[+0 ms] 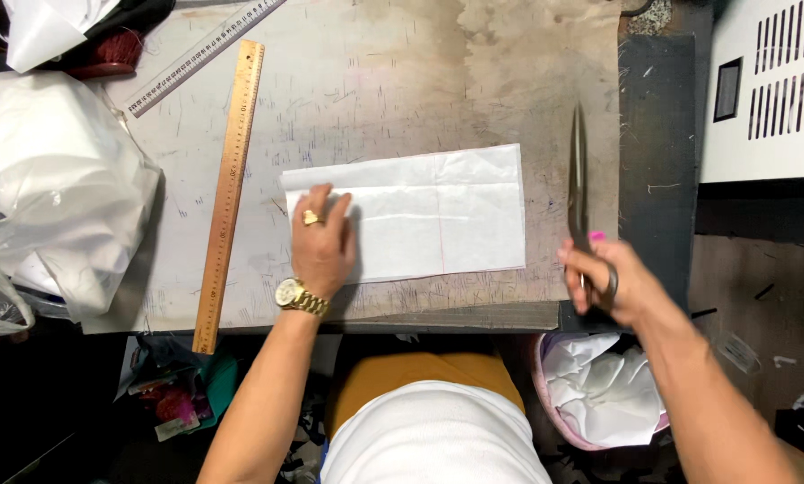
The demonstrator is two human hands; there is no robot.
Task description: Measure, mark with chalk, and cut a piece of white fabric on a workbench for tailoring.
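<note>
Left hand (pixel 323 240) lies flat, open, on white cloth (pixel 420 215), whose long axis parallels the surface's near edge. Right hand (pixel 610 282) grips scissors (pixel 579 184), blades pointing toward the far edge.

Left hand (pixel 323 244) wears a gold ring and gold wristwatch (pixel 300 297); white top, mustard trousers.

Left hand (pixel 323 244) presses white fabric (pixel 420 215); right hand (pixel 610 280) holds scissors (pixel 579 179).
</note>
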